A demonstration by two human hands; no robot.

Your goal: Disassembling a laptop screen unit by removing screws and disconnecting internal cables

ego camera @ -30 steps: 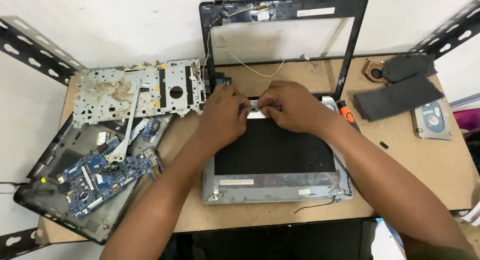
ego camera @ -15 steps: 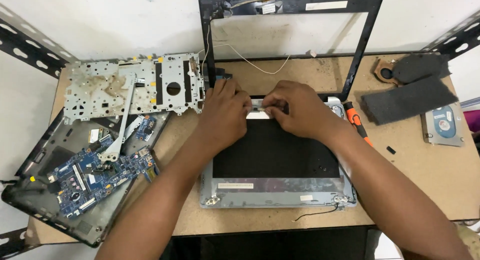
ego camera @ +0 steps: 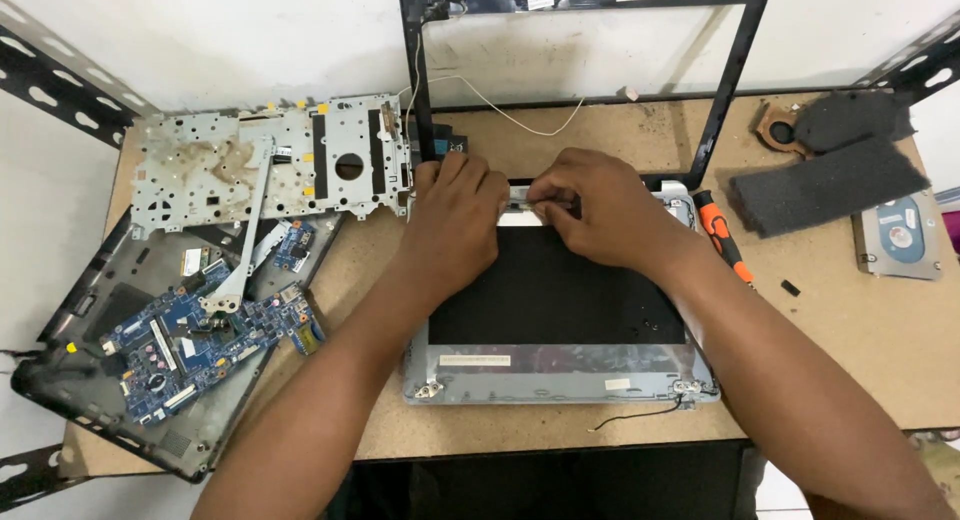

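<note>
A laptop screen panel point(ego camera: 556, 298), dark and set in a grey lid, lies flat on the wooden table. My left hand point(ego camera: 455, 212) rests on its far left edge with the fingers pressed down. My right hand point(ego camera: 598, 206) pinches a small silvery strip point(ego camera: 520, 193) at the middle of the panel's far edge. Both hands almost touch there. A black screen bezel frame point(ego camera: 738, 50) leans against the wall just behind them, with a thin white wire point(ego camera: 500, 110) hanging across it.
A metal keyboard backing plate point(ego camera: 270, 165) lies at the left. A black laptop base with a blue circuit board point(ego camera: 190, 340) sits at the front left. An orange-handled screwdriver point(ego camera: 722, 238), dark foam pads point(ego camera: 825, 183), a fan point(ego camera: 778, 130) and a hard drive point(ego camera: 898, 235) lie at the right.
The view has shifted slightly, so everything sits a little higher in frame. Both hands stay at the panel's far edge, with the fingers only slightly shifted.
</note>
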